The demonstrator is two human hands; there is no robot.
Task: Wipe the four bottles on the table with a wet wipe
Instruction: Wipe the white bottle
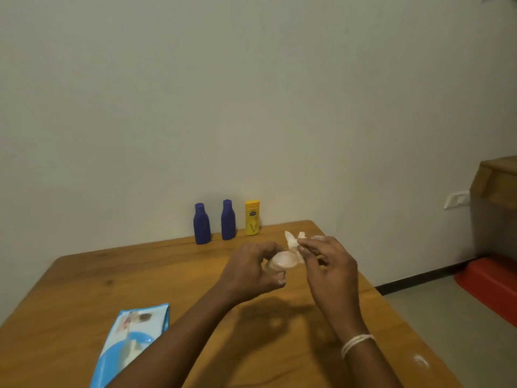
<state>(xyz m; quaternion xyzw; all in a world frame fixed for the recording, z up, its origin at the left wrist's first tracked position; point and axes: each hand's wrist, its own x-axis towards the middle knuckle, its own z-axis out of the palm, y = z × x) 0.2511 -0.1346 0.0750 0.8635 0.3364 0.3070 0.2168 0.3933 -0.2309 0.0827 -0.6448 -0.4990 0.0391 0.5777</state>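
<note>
While the left hand [253,271] curls its fingers round a small clear bottle [281,261], I see its round end facing me, long axis running away toward the yellow bottle [252,217]. Right hand [328,264] pinches the wet wipe [293,242] just beyond it, above the surface [84,281].

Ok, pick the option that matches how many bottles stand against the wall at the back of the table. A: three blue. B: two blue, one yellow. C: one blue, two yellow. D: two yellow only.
B: two blue bottles stand side by side with one yellow bottle to their right, at the table's far edge.
</note>
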